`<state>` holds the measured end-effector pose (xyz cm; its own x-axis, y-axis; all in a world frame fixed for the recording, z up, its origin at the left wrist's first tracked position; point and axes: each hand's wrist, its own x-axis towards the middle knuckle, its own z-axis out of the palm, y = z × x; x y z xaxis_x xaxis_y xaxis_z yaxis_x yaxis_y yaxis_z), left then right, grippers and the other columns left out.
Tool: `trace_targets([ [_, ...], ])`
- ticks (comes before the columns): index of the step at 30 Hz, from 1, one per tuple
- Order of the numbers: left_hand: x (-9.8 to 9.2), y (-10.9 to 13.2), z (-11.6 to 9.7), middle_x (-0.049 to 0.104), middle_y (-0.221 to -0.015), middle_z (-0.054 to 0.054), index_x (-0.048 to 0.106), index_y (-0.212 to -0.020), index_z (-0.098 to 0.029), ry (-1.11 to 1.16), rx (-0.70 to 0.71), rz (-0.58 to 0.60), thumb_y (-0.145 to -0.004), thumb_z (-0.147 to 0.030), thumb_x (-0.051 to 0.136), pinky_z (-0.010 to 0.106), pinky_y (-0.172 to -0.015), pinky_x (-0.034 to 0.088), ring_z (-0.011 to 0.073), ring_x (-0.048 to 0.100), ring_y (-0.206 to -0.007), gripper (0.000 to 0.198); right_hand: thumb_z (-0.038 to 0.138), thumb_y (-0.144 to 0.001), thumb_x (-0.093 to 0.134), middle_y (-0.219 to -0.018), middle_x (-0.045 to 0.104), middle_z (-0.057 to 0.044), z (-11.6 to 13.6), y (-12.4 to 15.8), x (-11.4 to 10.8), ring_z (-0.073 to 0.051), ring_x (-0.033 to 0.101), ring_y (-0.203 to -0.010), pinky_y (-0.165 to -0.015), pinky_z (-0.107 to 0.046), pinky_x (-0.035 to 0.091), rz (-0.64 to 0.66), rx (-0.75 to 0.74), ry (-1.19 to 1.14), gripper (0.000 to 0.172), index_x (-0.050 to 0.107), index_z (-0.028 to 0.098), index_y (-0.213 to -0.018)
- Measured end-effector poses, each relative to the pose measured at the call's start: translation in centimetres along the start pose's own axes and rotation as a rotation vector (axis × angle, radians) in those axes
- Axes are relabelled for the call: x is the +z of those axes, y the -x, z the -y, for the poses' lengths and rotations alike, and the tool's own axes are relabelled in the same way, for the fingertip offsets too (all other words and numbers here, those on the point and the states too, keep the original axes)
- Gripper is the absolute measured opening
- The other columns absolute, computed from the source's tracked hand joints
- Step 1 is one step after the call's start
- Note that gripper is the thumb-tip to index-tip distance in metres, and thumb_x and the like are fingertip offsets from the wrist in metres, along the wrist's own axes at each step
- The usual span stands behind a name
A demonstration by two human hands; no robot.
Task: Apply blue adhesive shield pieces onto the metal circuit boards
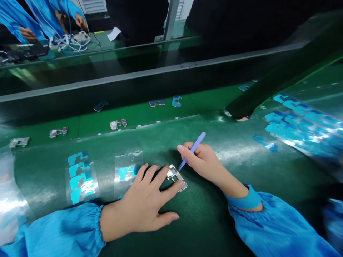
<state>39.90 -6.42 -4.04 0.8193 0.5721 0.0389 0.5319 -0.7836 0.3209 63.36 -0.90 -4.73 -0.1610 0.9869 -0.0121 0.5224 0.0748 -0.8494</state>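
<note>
A small circuit board (181,181) with a white-and-silver part lies on the green mat in front of me. My left hand (150,196) is spread over the mat with its fingers apart, and two of its fingertips rest on the board's near and left edges. In a pinch grip, my right hand (202,160) holds purple tweezers (197,142), tilted, with their tips down at the board's upper edge. Left of the board, a clear sheet with blue stickers (127,173) lies partly behind my left fingers.
Another sticker sheet (77,175) lies farther left; a large one (305,121) is at right. Several boards, one of them silver (118,124), lie along the green conveyor strip. A dark slanted post (262,92) rises at right. A co-worker's hand (80,21) is across, by cables.
</note>
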Motion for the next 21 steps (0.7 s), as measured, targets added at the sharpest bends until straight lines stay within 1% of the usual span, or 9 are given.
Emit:
trace_targets([
  [10, -0.12, -0.14, -0.06, 0.041, -0.15, 0.017, 0.042, -0.151, -0.03, -0.012, 0.001, -0.01, -0.093, -0.062, 0.053, 0.064, -0.108, 0.033, 0.0408, 0.043, -0.127, 0.067, 0.062, -0.097, 0.048, -0.051, 0.044, 0.003, 0.01, 0.04, -0.06, -0.012, 0.041, -0.051, -0.052, -0.03, 0.033, 0.003, 0.01, 0.04, 0.056, 0.044, 0.023, -0.058],
  [15, -0.22, -0.07, -0.1, 0.041, -0.151, 0.017, 0.042, -0.151, -0.03, -0.015, -0.003, -0.011, -0.093, -0.062, 0.053, 0.064, -0.108, 0.032, 0.0407, 0.044, -0.127, 0.067, 0.06, -0.097, 0.049, -0.051, 0.044, 0.003, -0.15, 0.11, -0.05, -0.013, 0.042, -0.051, -0.053, -0.031, 0.033, 0.007, 0.019, 0.048, 0.054, 0.044, 0.023, -0.058],
  [21, -0.21, -0.17, -0.1, 0.042, -0.15, 0.017, 0.043, -0.15, -0.029, -0.025, -0.001, -0.012, -0.093, -0.062, 0.052, 0.062, -0.108, 0.032, 0.0402, 0.044, -0.126, 0.067, 0.06, -0.096, 0.05, -0.051, 0.044, 0.003, -0.02, 0.02, -0.07, -0.013, 0.041, -0.051, -0.053, -0.031, 0.033, 0.016, 0.025, 0.053, 0.054, 0.044, 0.023, -0.057],
])
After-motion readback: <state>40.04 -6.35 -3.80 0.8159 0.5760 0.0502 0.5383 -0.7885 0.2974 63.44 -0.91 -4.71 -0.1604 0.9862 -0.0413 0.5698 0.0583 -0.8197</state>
